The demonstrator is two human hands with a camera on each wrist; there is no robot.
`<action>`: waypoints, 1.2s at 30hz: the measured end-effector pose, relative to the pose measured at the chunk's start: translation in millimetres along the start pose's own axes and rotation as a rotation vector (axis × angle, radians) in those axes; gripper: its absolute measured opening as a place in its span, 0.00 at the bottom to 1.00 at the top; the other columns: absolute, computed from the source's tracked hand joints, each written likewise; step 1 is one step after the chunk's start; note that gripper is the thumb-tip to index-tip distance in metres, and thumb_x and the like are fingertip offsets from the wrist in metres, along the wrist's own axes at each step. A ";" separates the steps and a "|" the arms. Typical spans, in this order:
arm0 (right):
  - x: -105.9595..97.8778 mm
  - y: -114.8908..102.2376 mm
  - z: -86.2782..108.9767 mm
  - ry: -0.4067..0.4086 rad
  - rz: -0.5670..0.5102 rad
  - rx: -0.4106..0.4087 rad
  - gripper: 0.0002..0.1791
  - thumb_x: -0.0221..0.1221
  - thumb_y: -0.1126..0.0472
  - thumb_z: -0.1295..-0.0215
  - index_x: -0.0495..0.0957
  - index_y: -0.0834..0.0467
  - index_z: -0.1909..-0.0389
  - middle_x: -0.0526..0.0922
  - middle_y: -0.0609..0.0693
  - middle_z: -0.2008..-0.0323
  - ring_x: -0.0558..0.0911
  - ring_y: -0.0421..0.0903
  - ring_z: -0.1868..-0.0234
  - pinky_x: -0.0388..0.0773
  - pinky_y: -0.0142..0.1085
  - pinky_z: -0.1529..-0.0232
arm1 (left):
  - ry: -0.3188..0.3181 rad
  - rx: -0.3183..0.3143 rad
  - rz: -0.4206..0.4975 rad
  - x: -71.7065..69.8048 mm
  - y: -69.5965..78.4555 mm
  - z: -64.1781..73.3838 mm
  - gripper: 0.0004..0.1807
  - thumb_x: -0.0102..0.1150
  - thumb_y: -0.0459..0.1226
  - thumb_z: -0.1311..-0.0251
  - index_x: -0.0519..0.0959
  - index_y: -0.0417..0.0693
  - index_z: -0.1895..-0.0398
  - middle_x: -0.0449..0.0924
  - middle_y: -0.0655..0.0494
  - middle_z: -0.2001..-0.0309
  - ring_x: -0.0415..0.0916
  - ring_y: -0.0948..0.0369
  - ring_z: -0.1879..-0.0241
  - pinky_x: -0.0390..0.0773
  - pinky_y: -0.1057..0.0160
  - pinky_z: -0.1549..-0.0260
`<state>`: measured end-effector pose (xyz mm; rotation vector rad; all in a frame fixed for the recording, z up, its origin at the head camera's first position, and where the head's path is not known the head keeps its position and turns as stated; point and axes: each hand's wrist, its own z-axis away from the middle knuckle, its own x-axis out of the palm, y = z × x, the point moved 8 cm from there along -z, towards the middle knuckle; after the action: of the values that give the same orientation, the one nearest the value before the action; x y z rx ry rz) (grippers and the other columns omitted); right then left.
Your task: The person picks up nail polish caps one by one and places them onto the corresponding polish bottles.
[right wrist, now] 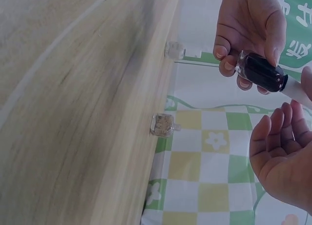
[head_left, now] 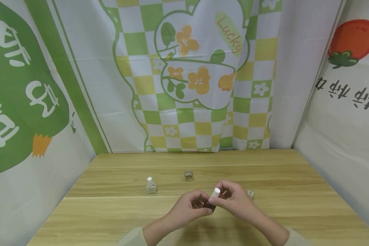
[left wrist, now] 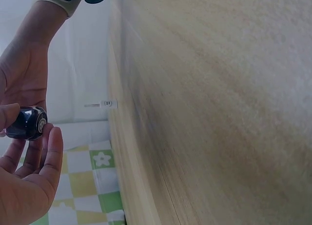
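In the head view my left hand (head_left: 186, 211) holds a dark nail polish bottle (head_left: 209, 206) between thumb and fingers, above the table near its front. My right hand (head_left: 238, 202) pinches the bottle's white cap (head_left: 215, 193) between thumb and fingers. The cap sits at the bottle's neck; whether it is screwed tight I cannot tell. From the right wrist view, the dark polish (right wrist: 263, 72) shows through the clear glass, and the bottle lies tilted between both hands. The left wrist view shows its round base label (left wrist: 42, 125).
A clear bottle with a white cap (head_left: 151, 187) stands to the left on the wooden table (head_left: 117, 212). Farther back is a small uncapped bottle with glittery contents (head_left: 189, 176). A loose white cap (head_left: 250, 194) stands right of my right hand, its brush (left wrist: 91, 105) sticking out.
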<state>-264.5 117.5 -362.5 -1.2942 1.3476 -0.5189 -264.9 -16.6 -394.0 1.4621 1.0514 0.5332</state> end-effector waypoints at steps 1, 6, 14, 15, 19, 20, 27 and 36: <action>0.0 0.0 0.1 -0.001 0.000 -0.001 0.13 0.69 0.58 0.43 0.77 0.60 0.63 0.79 0.51 0.69 0.77 0.48 0.69 0.76 0.35 0.69 | 0.000 -0.004 -0.001 -0.1 0.4 0.2 0.10 0.66 0.32 0.43 0.80 0.42 0.58 0.82 0.56 0.61 0.79 0.63 0.66 0.79 0.68 0.67; -3.6 -1.4 -1.3 -0.014 -0.002 -0.059 0.13 0.68 0.58 0.41 0.78 0.58 0.59 0.80 0.49 0.67 0.77 0.46 0.66 0.77 0.36 0.64 | 0.004 -0.006 -0.033 -1.5 1.2 0.0 0.10 0.66 0.34 0.43 0.81 0.44 0.59 0.82 0.58 0.62 0.79 0.63 0.65 0.79 0.67 0.66; -5.9 -7.2 -1.4 -0.106 -0.017 -0.191 0.13 0.65 0.62 0.38 0.79 0.58 0.52 0.82 0.49 0.64 0.78 0.44 0.64 0.79 0.38 0.62 | -0.001 0.005 -0.041 -2.7 1.9 0.2 0.10 0.66 0.35 0.43 0.80 0.45 0.58 0.82 0.59 0.62 0.80 0.62 0.65 0.80 0.66 0.65; -5.2 -7.8 -1.3 -0.116 -0.018 -0.202 0.13 0.64 0.63 0.38 0.79 0.59 0.52 0.82 0.49 0.64 0.78 0.44 0.64 0.79 0.38 0.62 | -0.001 0.003 -0.039 -2.7 1.8 0.3 0.10 0.66 0.35 0.43 0.80 0.45 0.58 0.82 0.58 0.62 0.80 0.62 0.65 0.80 0.66 0.65; -2.2 -10.4 -1.2 -0.139 -0.021 -0.241 0.12 0.63 0.64 0.36 0.81 0.60 0.53 0.82 0.49 0.62 0.79 0.44 0.64 0.79 0.38 0.62 | 0.000 0.000 -0.034 -2.2 1.3 0.4 0.10 0.67 0.35 0.43 0.80 0.44 0.58 0.82 0.58 0.62 0.79 0.62 0.65 0.80 0.66 0.65; -1.6 -10.6 -1.2 -0.141 -0.025 -0.247 0.11 0.63 0.64 0.36 0.81 0.60 0.53 0.82 0.49 0.62 0.79 0.45 0.64 0.79 0.38 0.63 | 0.001 -0.001 -0.030 -2.1 1.4 0.4 0.11 0.67 0.34 0.43 0.80 0.43 0.58 0.82 0.57 0.62 0.79 0.62 0.65 0.80 0.66 0.65; -0.3 -10.3 -1.4 -0.121 -0.062 -0.240 0.06 0.64 0.64 0.38 0.82 0.56 0.60 0.81 0.54 0.64 0.79 0.45 0.65 0.78 0.39 0.63 | 0.008 0.000 -0.011 -1.9 1.5 0.1 0.11 0.67 0.33 0.43 0.80 0.42 0.57 0.82 0.57 0.62 0.79 0.63 0.66 0.79 0.67 0.67; -1.0 -6.7 -2.0 -0.065 -0.032 -0.182 0.06 0.66 0.63 0.39 0.80 0.57 0.63 0.82 0.48 0.67 0.80 0.44 0.68 0.78 0.37 0.64 | -0.003 0.006 -0.019 -0.8 2.9 0.5 0.11 0.67 0.33 0.43 0.80 0.42 0.58 0.82 0.56 0.63 0.79 0.63 0.66 0.79 0.67 0.66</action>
<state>-264.0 115.7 -355.7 -1.4705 1.3462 -0.3787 -263.9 -17.3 -391.1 1.4563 1.0638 0.5150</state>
